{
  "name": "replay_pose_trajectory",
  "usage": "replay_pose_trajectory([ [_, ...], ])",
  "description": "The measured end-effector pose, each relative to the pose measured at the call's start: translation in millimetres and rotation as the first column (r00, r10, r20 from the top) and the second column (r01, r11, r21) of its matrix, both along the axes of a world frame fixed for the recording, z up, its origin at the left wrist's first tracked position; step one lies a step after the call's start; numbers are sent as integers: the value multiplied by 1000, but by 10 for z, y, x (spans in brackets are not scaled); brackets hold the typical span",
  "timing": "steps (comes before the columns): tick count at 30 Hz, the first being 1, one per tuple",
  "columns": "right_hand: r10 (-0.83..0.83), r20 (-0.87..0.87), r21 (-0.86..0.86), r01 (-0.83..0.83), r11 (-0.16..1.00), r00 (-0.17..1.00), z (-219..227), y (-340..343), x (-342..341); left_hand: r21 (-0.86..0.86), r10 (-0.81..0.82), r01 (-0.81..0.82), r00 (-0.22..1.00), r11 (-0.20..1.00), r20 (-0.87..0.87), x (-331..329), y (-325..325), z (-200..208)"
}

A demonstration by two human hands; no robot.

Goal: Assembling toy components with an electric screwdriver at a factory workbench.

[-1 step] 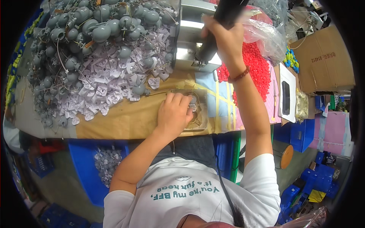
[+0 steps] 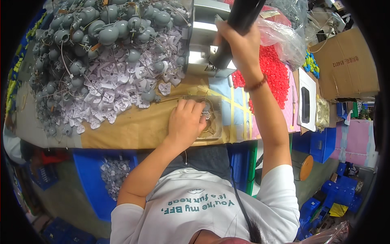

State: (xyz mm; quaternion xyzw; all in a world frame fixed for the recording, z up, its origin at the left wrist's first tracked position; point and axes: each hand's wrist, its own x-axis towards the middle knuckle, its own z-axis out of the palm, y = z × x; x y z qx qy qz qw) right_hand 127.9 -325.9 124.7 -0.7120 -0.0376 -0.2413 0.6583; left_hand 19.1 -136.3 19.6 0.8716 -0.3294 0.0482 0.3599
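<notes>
My left hand (image 2: pixel 185 124) rests with curled fingers on the left side of a clear block-like fixture (image 2: pixel 215 129) at the table's front edge. Its thumb and fingertips press on a small grey rounded part with a white piece (image 2: pixel 206 109) seated there; the fingers partly cover it. Farther right and forward, my right hand (image 2: pixel 243 44) wraps around a thick black electric screwdriver (image 2: pixel 245 14), which is tilted. The tool's lower end is at the front of a silver metal box (image 2: pixel 203 34); its tip is too small to make out.
Grey balls with wires (image 2: pixel 108 35) and white plastic pieces (image 2: pixel 109 87) heap on the left. Small red parts (image 2: pixel 274 67) and a clear bag (image 2: pixel 280 32) lie at right. A cardboard box (image 2: pixel 345 65) stands beyond. Below the table sits a blue bin (image 2: pixel 91 175).
The screwdriver's lower end has shifted slightly to the right and toward me along with my right hand. My left hand stays in place on the fixture.
</notes>
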Motion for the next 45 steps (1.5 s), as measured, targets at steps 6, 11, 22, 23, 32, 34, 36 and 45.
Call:
replay_pose_trajectory([
  [6, 156, -28, 172, -149, 974, 987, -26, 259, -755, -20, 7, -7, 999, 1000, 36, -2, -11, -42],
  [11, 185, -52, 47, -183, 982, 981, -214, 323, -1020, -30, 23, -21, 999, 999, 48, -2, -17, -86],
  [22, 255, 58, -90, -249, 964, 965, -395, 239, -1105, -57, 14, -11, 998, 998, 59, 4, -14, -89],
  [23, 259, 63, -92, -253, 963, 964, -399, 238, -1111, -55, 14, -11, 998, 998, 61, 5, -8, -96],
  [32, 315, 34, -75, -312, 947, 948, -421, 262, -1167, -39, -3, 4, 1000, 999, 29, 24, 8, -94],
  [34, 354, 60, -89, -348, 933, 933, -496, 267, -1180, -22, -14, 14, 1000, 1000, 3, 26, 16, -84],
  [36, 344, 67, -140, -333, 933, 936, -612, 280, -1230, -17, -24, 24, 1000, 1000, -7, 42, 14, -63],
  [45, 354, -10, -46, -354, 934, 935, -694, 300, -1307, -21, -35, 35, 999, 999, 2, 39, 19, -91],
])
